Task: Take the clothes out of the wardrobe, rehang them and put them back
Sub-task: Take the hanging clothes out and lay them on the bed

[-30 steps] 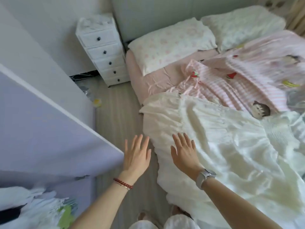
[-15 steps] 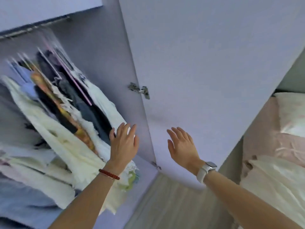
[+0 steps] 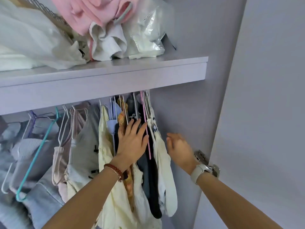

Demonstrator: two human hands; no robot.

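Clothes point(image 3: 145, 171) hang packed on hangers right under my left hand point(image 3: 132, 144), whose straight fingers press flat against them beside a pink hanger point(image 3: 146, 128). My right hand point(image 3: 179, 148) hovers just right of the outermost white garment point(image 3: 162, 162), fingers loose, grasping nothing. Above both hands runs the shelf point(image 3: 115, 75).

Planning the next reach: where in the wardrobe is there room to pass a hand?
Free: the gap between the white garment and the side wall, where the right hand is. Crowded: the hangers under the shelf, where the left hand presses in.
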